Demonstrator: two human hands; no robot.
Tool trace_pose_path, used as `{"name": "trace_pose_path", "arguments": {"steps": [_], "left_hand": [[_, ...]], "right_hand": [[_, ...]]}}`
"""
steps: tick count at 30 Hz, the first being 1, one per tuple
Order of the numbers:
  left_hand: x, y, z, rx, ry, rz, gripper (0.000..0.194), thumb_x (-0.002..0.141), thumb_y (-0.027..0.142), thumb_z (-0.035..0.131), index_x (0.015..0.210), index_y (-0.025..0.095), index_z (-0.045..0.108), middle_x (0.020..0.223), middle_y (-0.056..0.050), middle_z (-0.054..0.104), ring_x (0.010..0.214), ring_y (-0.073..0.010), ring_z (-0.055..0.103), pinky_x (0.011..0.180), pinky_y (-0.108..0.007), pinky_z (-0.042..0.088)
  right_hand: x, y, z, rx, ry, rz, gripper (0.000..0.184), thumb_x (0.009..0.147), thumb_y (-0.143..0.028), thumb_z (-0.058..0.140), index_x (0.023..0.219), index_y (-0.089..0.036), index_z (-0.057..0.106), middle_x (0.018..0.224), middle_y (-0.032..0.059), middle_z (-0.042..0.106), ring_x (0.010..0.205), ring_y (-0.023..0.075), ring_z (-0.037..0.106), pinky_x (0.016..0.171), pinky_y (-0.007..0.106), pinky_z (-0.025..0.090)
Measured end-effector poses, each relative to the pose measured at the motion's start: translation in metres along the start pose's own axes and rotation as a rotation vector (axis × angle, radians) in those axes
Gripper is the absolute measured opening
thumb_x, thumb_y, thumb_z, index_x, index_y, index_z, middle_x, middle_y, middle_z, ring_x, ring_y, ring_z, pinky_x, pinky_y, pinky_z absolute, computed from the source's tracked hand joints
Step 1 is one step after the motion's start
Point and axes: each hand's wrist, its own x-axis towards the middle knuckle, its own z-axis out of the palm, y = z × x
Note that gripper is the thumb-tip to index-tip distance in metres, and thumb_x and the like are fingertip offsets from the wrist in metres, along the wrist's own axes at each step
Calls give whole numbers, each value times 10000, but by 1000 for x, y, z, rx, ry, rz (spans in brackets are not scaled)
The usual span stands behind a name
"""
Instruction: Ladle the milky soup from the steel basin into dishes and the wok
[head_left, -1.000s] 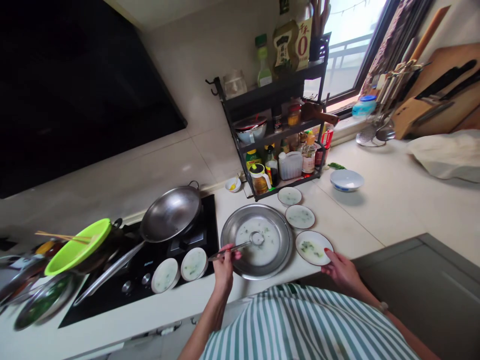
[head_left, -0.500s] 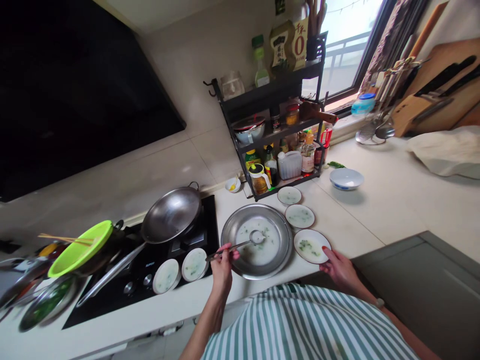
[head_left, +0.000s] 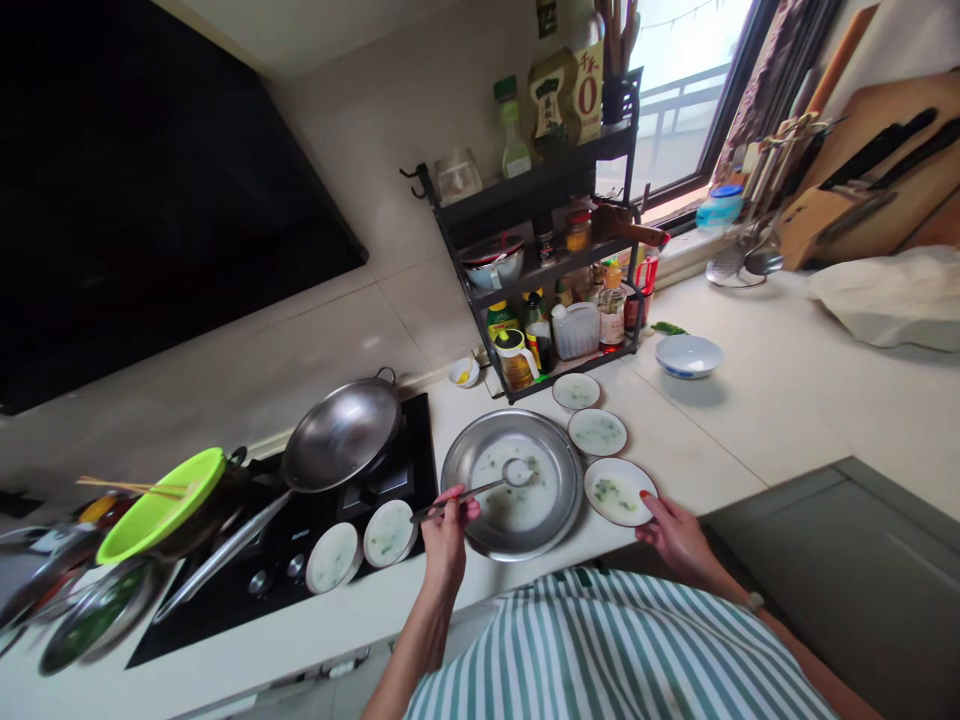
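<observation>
My left hand [head_left: 448,525] is closed around the handle of a metal ladle [head_left: 517,472]. The ladle's head lies over the pale soup with green bits inside a wide steel basin [head_left: 564,508]. My right hand [head_left: 675,535] grips the rim of a white bowl [head_left: 619,492], thumb on the edge and fingers below. That bowl holds a little soup with greens and sits just right of the basin. Behind it stand two filled bowls, a nearer bowl [head_left: 598,432] and a smaller-looking one [head_left: 576,391].
Two more soup bowls, one [head_left: 334,558] beside another [head_left: 390,532], stand on the stove's front right. A wok [head_left: 343,435] rests on the stove, handle toward me. Behind the basin is a black spice rack [head_left: 540,270]. A white bowl [head_left: 688,357] sits on the right counter.
The view has shifted slightly. Both hands keep their grips, and the ladle and the bowl stay almost where they were.
</observation>
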Motion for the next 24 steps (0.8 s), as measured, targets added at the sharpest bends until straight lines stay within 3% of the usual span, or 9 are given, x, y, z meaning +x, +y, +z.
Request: {"name": "trace_pose_path", "arguments": {"steps": [16, 24], "left_hand": [[-1, 1, 5, -10, -56, -9, 373, 703, 385, 670, 933, 96, 620, 694, -71, 702, 628, -191, 677, 640, -335, 535], [-6, 14, 14, -23, -100, -8, 358, 732, 358, 652, 955, 82, 611, 678, -66, 693, 628, -172, 671, 637, -300, 524]], "right_hand": [[2, 2, 1, 16, -38, 8, 258, 662, -387, 737, 779, -194, 611, 546, -15, 591, 430, 121, 509, 408, 253, 411], [4, 2, -1, 23, -41, 21, 263, 660, -379, 747, 776, -196, 599, 556, -13, 599, 431, 116, 519, 404, 242, 421]]}}
